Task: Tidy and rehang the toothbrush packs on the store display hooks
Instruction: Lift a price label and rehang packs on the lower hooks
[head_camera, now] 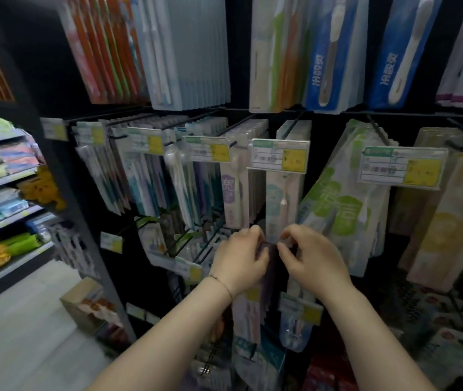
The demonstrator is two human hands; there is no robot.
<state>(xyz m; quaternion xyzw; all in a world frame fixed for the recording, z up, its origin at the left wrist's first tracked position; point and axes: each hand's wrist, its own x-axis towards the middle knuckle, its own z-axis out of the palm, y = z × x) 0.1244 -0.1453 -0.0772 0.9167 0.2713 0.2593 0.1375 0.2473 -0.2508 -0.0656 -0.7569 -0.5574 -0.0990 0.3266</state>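
Note:
Both my hands meet low in the middle of the display. My left hand and my right hand pinch the top of a dark toothbrush pack between them, fingers curled on its upper edge. The pack hangs down between my wrists, just under a pale pack with a pink brush on the hook above. Rows of toothbrush packs hang from black wire hooks to the left, with yellow price tags in front.
Large green-printed packs and pale yellow packs hang at the right. Blue and orange packs fill the upper row. A side shelf with wrapped goods stands left, above a pale floor. More packs hang below my hands.

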